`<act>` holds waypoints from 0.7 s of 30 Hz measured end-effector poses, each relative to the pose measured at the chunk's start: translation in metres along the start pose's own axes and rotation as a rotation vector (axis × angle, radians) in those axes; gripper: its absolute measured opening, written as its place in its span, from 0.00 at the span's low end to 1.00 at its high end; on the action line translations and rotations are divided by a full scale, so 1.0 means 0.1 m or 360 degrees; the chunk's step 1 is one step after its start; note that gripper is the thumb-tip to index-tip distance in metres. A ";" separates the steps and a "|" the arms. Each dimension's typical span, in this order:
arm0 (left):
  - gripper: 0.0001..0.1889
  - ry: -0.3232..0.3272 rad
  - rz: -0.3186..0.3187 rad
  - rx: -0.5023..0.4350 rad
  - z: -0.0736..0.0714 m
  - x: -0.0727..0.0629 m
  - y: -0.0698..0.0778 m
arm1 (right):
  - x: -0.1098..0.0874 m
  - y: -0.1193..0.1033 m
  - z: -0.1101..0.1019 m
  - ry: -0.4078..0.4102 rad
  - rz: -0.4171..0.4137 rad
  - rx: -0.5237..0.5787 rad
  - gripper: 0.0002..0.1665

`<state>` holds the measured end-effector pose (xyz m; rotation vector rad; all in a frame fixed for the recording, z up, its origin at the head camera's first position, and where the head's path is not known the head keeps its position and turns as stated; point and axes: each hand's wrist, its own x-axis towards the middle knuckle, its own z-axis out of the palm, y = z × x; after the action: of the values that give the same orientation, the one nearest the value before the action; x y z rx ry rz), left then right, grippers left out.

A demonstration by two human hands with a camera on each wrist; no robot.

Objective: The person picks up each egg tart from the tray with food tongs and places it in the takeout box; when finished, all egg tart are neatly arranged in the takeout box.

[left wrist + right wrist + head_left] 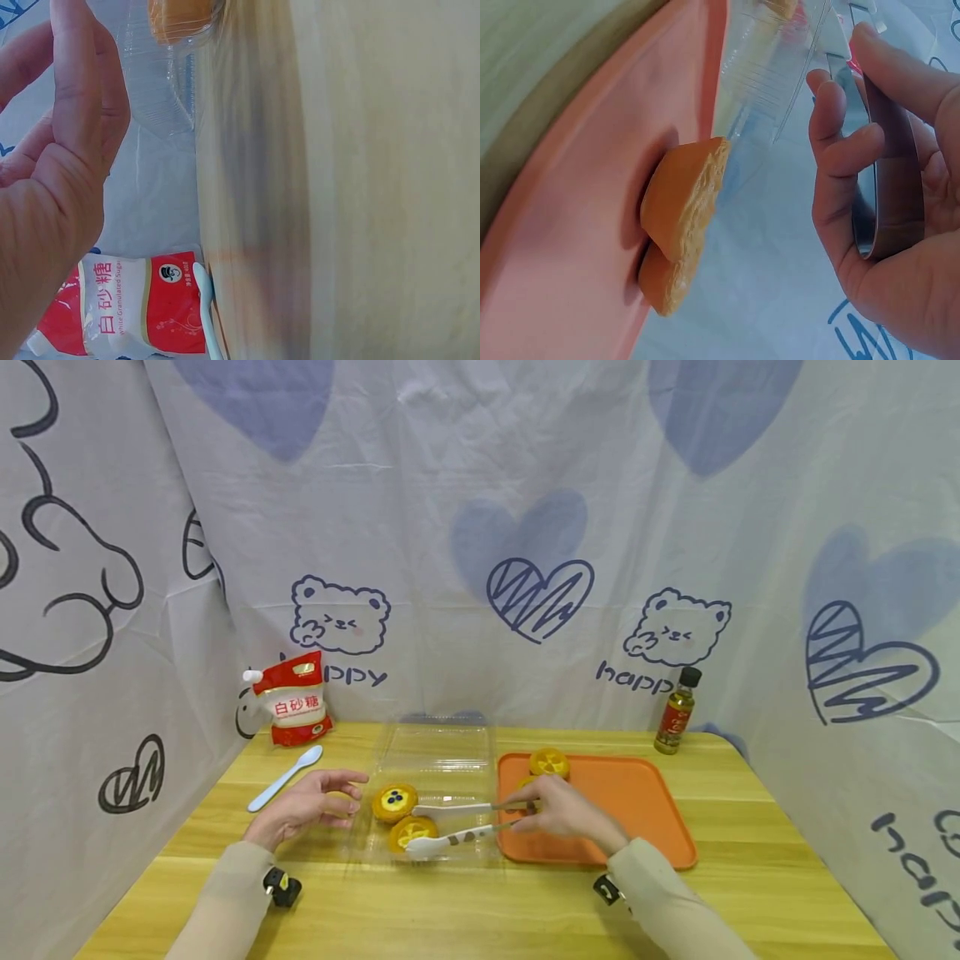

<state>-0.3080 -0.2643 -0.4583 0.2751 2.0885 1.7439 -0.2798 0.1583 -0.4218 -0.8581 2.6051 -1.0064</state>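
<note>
My right hand (558, 810) holds metal tongs (889, 187) with pale tips, gripped between thumb and fingers. The tongs' spread arms reach left over the clear plastic container (468, 785), which stands with its lid raised. One tip lies over an egg tart (414, 833) with a yellow topping; the other is beside a tart with dark berries (394, 802). Whether the tips touch either tart, I cannot tell. Left of the container my left hand (311, 806) hovers, holding nothing, its fingers loosely bent. Two tarts (682, 195) sit on the orange tray (626, 810), one partly behind my right hand.
A red and white sugar bag (297, 702) stands at the back left, with a light blue spoon (287, 778) in front of it. An oil bottle (677, 712) with a black cap stands at the back right. Printed cloth walls surround the wooden table (450, 914).
</note>
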 end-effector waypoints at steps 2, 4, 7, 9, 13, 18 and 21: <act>0.33 0.0003 -0.0004 -0.0001 0.00 0.00 0.00 | 0.01 0.00 0.02 0.0002 -0.0016 -0.0023 0.21; 0.33 0.0008 -0.0011 -0.0002 0.01 0.00 0.01 | 0.03 -0.01 0.03 0.0001 -0.0025 -0.0037 0.21; 0.33 0.0014 -0.0017 -0.0002 0.01 0.00 0.02 | 0.05 -0.02 0.07 0.0019 -0.0051 -0.0086 0.21; 0.33 0.0017 -0.0019 -0.0002 0.01 -0.01 0.02 | 0.07 -0.03 0.09 0.0043 -0.0052 -0.0105 0.20; 0.33 0.0020 -0.0021 0.0003 0.02 -0.01 0.02 | 0.10 -0.06 0.13 0.0078 -0.0072 -0.0137 0.19; 0.34 0.0000 -0.0007 0.0017 0.03 -0.01 0.03 | 0.14 -0.07 0.18 0.0095 -0.0072 -0.0128 0.20; 0.34 -0.0009 -0.0008 0.0014 0.03 -0.01 0.03 | 0.15 -0.08 0.21 0.0108 -0.0076 -0.0107 0.20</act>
<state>-0.3060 -0.2613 -0.4558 0.2768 2.0915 1.7291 -0.2804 0.1331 -0.4320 -0.9215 2.7015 -0.9813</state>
